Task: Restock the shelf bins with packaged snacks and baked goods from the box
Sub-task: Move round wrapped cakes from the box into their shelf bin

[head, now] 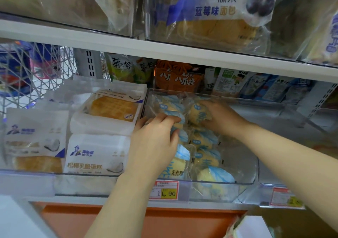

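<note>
A clear plastic bin (245,181) on the middle shelf holds several yellow cakes in blue-and-clear wrappers (206,157). Both my hands are inside it. My left hand (155,142) has its fingers curled round a wrapped cake (175,119) at the bin's left side. My right hand (219,117) grips another wrapped cake (198,113) further back in the bin. The box is partly visible at the bottom right corner (252,226).
White cheese cake packs (97,153) fill the bin to the left. Snack bags (179,78) stand behind on the same shelf. Bread loaves (210,18) sit on the shelf above. A price tag (166,190) hangs on the shelf edge. An orange bin (146,221) lies below.
</note>
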`<state>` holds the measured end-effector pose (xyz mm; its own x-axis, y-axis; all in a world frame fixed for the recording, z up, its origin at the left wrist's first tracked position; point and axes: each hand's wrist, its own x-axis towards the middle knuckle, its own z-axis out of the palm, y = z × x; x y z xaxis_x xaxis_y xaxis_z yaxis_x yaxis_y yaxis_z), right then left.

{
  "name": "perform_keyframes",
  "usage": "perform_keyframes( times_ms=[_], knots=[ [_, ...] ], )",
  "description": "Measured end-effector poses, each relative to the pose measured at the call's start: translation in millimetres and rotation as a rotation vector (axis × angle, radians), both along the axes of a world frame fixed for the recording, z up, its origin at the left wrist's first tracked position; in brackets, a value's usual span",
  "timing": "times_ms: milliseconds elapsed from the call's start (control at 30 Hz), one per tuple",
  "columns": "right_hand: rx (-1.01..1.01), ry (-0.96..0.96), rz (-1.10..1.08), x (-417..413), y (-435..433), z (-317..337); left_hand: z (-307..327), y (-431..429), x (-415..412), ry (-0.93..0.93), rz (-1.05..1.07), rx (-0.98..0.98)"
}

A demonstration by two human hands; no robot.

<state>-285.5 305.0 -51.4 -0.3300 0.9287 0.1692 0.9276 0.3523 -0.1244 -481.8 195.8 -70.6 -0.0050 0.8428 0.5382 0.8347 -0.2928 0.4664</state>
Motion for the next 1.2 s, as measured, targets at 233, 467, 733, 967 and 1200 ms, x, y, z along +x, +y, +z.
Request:
perform_keyframes(
  times_ms=[233,467,733,967,1200],
  knots=[
    [0.053,-0.097,-0.020,6,7,4,-6,4,0,0.038,0.001,0.060],
    [0.004,-0.186,-0.025,8,1,14,-9,6,-2,0.071,0.004,0.095],
    [-0.104,0.179,0.171,-38,8,8,-8,6,-4,0.086,0.021,0.114],
    [-0.115,0.039,0.298,-33,23,2,-11,9,-4,0.130,0.023,0.135],
    [0.086,-0.122,0.181,16,5,15,-13,16,1,0.280,0.046,0.053]
  ],
)
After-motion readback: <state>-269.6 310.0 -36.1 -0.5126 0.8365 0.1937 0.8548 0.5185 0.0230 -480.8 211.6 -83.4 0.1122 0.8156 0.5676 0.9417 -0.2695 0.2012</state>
